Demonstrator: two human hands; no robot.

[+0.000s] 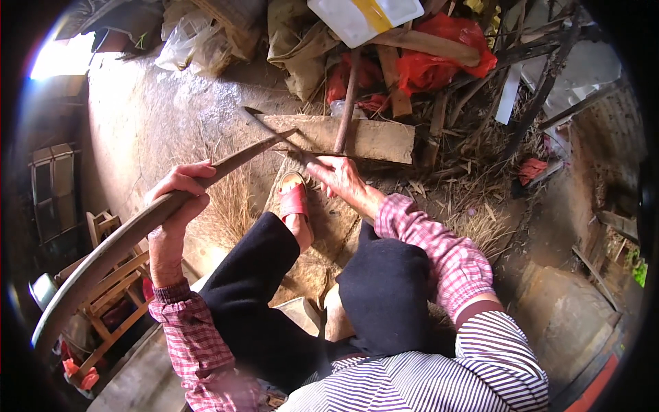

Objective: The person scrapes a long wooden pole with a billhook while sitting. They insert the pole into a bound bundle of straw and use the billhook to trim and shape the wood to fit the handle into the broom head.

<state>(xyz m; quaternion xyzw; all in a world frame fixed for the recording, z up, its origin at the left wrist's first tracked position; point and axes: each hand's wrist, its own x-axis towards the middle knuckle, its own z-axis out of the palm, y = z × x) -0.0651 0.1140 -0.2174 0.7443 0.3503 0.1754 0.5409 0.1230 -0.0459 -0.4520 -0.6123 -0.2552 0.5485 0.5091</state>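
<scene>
A long, curved wooden pole (103, 254) runs from the lower left up toward the middle. My left hand (180, 196) is closed around it, with the fingers wrapped over the top. Its thin far end crosses a sickle-like tool (259, 122) with a narrow, curved blade. My right hand (341, 177) grips the handle of that tool, beside my right knee. Whether blade and pole touch, I cannot tell. Just beyond them a rough wooden block (377, 141) lies on the ground, with a stick (349, 103) leaning over it.
My foot in a red sandal (294, 199) rests below the blade. Red plastic bags (449, 51), a white foam box (367, 17) and wood scraps pile up beyond the block. Dry straw (233, 199) lies near the wall. At the left stands a wooden chair (113, 295).
</scene>
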